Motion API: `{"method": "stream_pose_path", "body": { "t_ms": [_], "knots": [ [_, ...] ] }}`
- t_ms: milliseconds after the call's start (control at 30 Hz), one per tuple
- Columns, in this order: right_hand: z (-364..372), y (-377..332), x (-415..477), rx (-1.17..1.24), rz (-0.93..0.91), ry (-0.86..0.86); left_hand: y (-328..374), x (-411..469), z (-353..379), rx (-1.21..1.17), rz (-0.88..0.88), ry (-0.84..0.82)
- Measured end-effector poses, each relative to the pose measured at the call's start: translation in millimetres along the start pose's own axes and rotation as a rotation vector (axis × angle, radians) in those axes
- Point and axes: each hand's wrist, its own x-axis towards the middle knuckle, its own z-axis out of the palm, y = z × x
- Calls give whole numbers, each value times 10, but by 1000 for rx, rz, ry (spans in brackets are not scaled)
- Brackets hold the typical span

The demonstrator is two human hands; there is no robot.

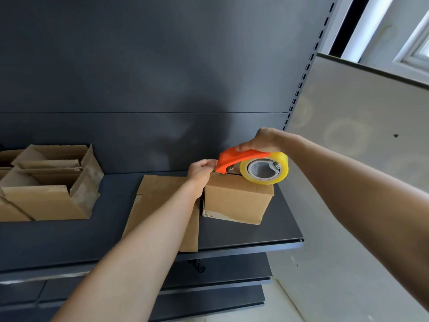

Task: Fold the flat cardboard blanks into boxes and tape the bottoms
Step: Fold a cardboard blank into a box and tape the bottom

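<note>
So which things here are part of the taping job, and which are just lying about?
In use: box, tape dispenser in right hand, left hand on the box's top edge, flat blank beside it.
Lying about: open boxes at left, shelf.

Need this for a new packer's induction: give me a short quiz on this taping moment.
1. True or false: the tape dispenser sits on top of the folded box.
2. What lies flat on the shelf just left of that box? A) a cardboard blank B) scissors C) a spare tape roll
3. Fill in: the ____ hand grips the dispenser from above.
Key: 1 true. 2 A. 3 right: the right hand grips it, while the left hand is at the box's top edge by the dispenser's orange nose.
</note>
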Motion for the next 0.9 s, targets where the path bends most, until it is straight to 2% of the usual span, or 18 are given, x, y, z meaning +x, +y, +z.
{"method": "stream_pose_path", "body": {
  "t_ms": [333,767,900],
  "knots": [
    [-69,261,-36,37,-51,-44,-28,100,136,48,35,123],
    [-201,888,-149,47,-65,-92,30,23,426,205,77,87],
    [-303,1353,-290,37,20,-69,33,47,360,270,98,144]
  ]
}}
